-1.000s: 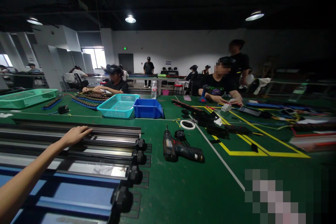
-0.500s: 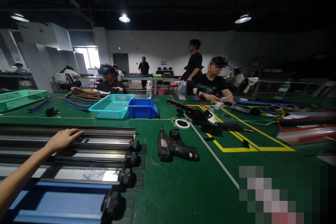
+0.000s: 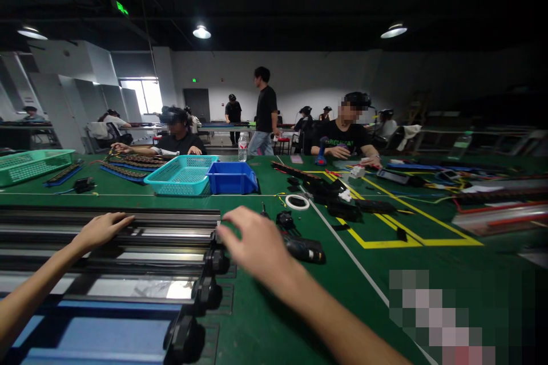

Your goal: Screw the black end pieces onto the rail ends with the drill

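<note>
My left hand lies with fingers stretched out on the far part of a row of long metal profiles. My right hand, slightly blurred, is at the right end of the farthest profile, thumb and forefinger apart on either side of its corner. Whether the fingertips touch the metal I cannot tell. Black ribbed end fittings stick out from the right ends of the nearer profiles. A cordless drill lies just beyond my right hand, which hides most of its front.
Past the profiles stand a turquoise basket and a blue bin. A white tape ring and black parts lie to the right. Co-workers sit across the green table; one person walks behind.
My right hand has come into view from the lower right and reached the profile's end, covering part of the drill. My left hand stays put. The walking person has moved left.
</note>
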